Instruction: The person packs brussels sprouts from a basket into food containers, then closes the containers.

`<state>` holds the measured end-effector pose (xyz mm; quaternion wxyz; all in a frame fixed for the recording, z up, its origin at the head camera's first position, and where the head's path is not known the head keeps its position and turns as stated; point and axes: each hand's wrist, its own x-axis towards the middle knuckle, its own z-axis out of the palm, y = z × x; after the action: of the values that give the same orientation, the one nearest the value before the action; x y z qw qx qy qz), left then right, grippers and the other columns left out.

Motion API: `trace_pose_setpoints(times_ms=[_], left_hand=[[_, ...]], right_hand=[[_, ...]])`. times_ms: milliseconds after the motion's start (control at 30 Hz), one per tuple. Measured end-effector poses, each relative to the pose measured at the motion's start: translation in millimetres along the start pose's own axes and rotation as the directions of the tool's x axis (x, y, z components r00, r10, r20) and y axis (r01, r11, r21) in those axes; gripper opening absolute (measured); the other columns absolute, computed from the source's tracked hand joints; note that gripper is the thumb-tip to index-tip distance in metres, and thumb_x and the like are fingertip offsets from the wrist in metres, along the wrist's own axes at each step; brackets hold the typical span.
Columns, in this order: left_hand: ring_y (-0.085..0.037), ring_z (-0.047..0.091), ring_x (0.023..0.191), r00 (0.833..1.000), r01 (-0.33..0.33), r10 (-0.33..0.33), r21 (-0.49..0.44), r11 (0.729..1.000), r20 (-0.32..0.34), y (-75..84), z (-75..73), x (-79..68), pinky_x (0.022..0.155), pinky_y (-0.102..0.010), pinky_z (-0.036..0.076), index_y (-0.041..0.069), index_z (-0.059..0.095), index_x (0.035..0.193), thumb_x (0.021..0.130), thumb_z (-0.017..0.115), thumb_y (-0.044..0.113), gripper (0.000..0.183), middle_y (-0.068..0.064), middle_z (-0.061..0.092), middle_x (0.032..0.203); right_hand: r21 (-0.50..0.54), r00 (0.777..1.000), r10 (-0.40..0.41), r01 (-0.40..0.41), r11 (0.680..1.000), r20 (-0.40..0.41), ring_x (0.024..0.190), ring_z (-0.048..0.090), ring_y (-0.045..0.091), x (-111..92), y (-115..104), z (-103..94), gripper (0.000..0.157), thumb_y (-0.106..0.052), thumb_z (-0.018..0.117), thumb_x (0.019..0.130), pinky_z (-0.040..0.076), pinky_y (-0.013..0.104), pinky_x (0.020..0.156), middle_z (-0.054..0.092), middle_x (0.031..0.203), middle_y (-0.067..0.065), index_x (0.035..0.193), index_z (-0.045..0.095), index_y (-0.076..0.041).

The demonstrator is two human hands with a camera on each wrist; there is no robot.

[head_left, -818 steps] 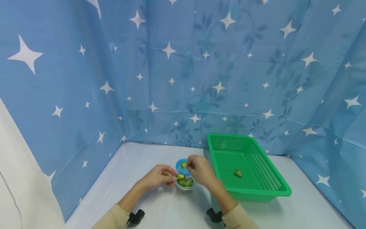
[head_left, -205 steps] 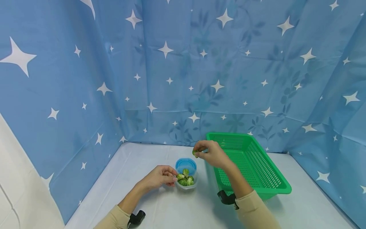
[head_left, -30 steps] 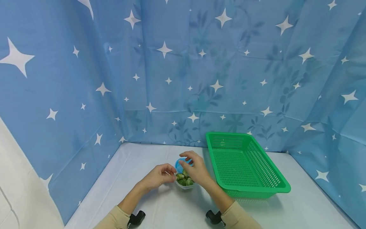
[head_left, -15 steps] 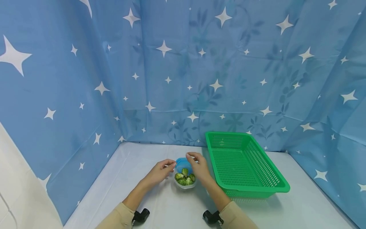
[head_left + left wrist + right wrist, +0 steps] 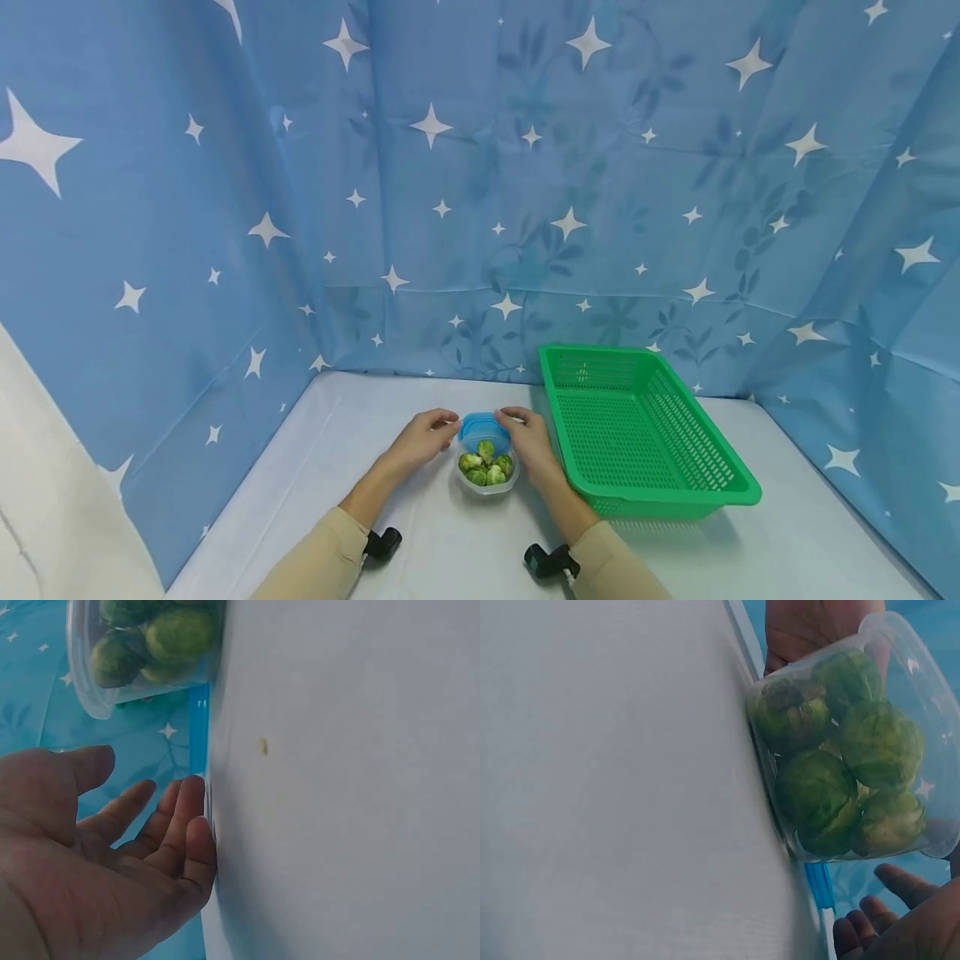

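A small clear plastic container [image 5: 487, 489] stands on the table, filled with several green Brussels sprouts [image 5: 477, 477]. Directly behind it lies a blue lid [image 5: 480, 426]. My left hand [image 5: 422, 438] is at the lid's left side, fingers loosely spread, as the left wrist view also shows. At the lid's right edge is my right hand [image 5: 529, 440], thumb and fingers apart and relaxed. Through the container wall [image 5: 840, 754] in the right wrist view the sprouts are stacked up close to the rim; the right hand [image 5: 907, 922] is beside it, holding nothing.
A green perforated basket [image 5: 712, 497] stands at the right, close to the right forearm. A tiny pale scrap [image 5: 262, 746] lies on the white tablecloth [image 5: 360, 825]. A blue star-patterned curtain [image 5: 480, 208] hangs behind the table and along its sides.
A sprout seen in the basket earlier is gone from there; the right hand held one 6.8 s ago. In the last second, both hands moved off the container to either side of the lid.
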<state>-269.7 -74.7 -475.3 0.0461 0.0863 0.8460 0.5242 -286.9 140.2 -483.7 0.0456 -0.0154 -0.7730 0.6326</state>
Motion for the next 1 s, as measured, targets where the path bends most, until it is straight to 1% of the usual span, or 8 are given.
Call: trace_pose_setpoints(times_ms=[67, 133, 300, 467, 600, 800, 900, 1000], left_hand=[[-0.027, 0.071, 0.104, 1.0, 0.01, -0.01, 0.016, 1.0, 0.003, 0.3, 0.3, 3.9, 0.089, -0.046, 0.058, 0.007, 0.06, 0.143, 0.108, 0.058, 0.037, 0.046, -0.012, 0.068, 0.127], [-0.025, 0.071, 0.099, 1.0, 0.014, -0.014, 0.036, 0.999, 0.003, 0.6, 0.8, 7.6, 0.084, -0.043, 0.059, 0.006, 0.061, 0.142, 0.108, 0.059, 0.034, 0.045, -0.012, 0.07, 0.122], [-0.02, 0.07, 0.085, 1.0, 0.02, -0.02, 0.099, 0.995, -0.005, 3.0, 2.6, 15.9, 0.073, -0.035, 0.058, 0.002, 0.065, 0.135, 0.107, 0.061, 0.029, 0.039, -0.011, 0.073, 0.105], [-0.017, 0.066, 0.075, 1.0, 0.019, -0.017, 0.149, 0.989, -0.009, 5.8, 5.0, 21.8, 0.065, -0.031, 0.054, 0.0, 0.069, 0.13, 0.106, 0.061, 0.023, 0.034, -0.008, 0.074, 0.095], [-0.015, 0.063, 0.07, 1.0, 0.006, -0.006, 0.154, 0.988, -0.001, 7.1, 7.6, 22.6, 0.061, -0.03, 0.051, -0.002, 0.068, 0.13, 0.104, 0.063, 0.018, 0.033, -0.009, 0.072, 0.09], [-0.015, 0.06, 0.065, 0.999, 0.04, -0.037, 0.123, 0.992, -0.021, 8.2, 11.1, 23.4, 0.058, -0.028, 0.046, -0.001, 0.066, 0.132, 0.101, 0.068, 0.013, 0.035, -0.008, 0.069, 0.079], [-0.015, 0.06, 0.066, 0.998, 0.053, -0.047, 0.109, 0.993, -0.05, 8.8, 12.4, 24.4, 0.057, -0.029, 0.045, 0.0, 0.065, 0.13, 0.1, 0.07, 0.012, 0.033, -0.007, 0.069, 0.08], [-0.016, 0.061, 0.068, 0.996, 0.049, -0.042, 0.096, 0.994, -0.083, 9.5, 13.3, 26.1, 0.059, -0.029, 0.047, 0.002, 0.065, 0.129, 0.099, 0.07, 0.01, 0.032, -0.007, 0.069, 0.084]], right_hand=[[0.002, 1.0, 0.004, -0.004, 1.0, -0.004, 0.123, 0.059, 0.038, 1.9, 2.0, 0.1, 0.033, -0.024, 0.068, 0.102, 0.049, 0.052, 0.102, 0.066, 0.129, 0.022, 0.122, 0.071, 0.002], [-0.007, 1.0, 0.005, -0.005, 1.0, -0.009, 0.122, 0.06, 0.038, 4.4, 4.4, -0.3, 0.031, -0.02, 0.068, 0.101, 0.049, 0.051, 0.102, 0.068, 0.125, 0.023, 0.12, 0.071, 0.004], [-0.048, 1.0, -0.014, 0.014, 0.999, -0.001, 0.109, 0.064, 0.034, 9.4, 10.0, -1.8, 0.025, -0.009, 0.066, 0.1, 0.053, 0.045, 0.092, 0.069, 0.115, 0.023, 0.118, 0.069, 0.008], [-0.092, 0.999, -0.033, 0.034, 0.995, 0.013, 0.111, 0.065, 0.037, 11.5, 13.1, -4.2, 0.022, 0.002, 0.065, 0.097, 0.054, 0.048, 0.096, 0.069, 0.115, 0.026, 0.116, 0.07, 0.01], [-0.117, 0.999, -0.033, 0.033, 0.993, 0.01, 0.114, 0.065, 0.04, 11.0, 14.9, -6.0, 0.024, 0.008, 0.063, 0.094, 0.055, 0.049, 0.097, 0.069, 0.118, 0.027, 0.116, 0.07, 0.011], [-0.114, 0.998, -0.056, 0.052, 0.992, -0.031, 0.107, 0.066, 0.036, 11.5, 18.8, -7.2, 0.029, 0.008, 0.066, 0.092, 0.056, 0.038, 0.083, 0.07, 0.12, 0.027, 0.12, 0.071, 0.009], [-0.082, 0.996, -0.073, 0.069, 0.994, -0.047, 0.101, 0.065, 0.032, 11.9, 20.1, -6.6, 0.029, 0.006, 0.067, 0.093, 0.052, 0.031, 0.076, 0.07, 0.12, 0.027, 0.121, 0.07, 0.009], [-0.034, 0.995, -0.077, 0.076, 0.997, -0.058, 0.098, 0.062, 0.026, 12.6, 21.0, -6.0, 0.03, 0.004, 0.066, 0.095, 0.049, 0.027, 0.074, 0.068, 0.123, 0.026, 0.125, 0.069, 0.008]])
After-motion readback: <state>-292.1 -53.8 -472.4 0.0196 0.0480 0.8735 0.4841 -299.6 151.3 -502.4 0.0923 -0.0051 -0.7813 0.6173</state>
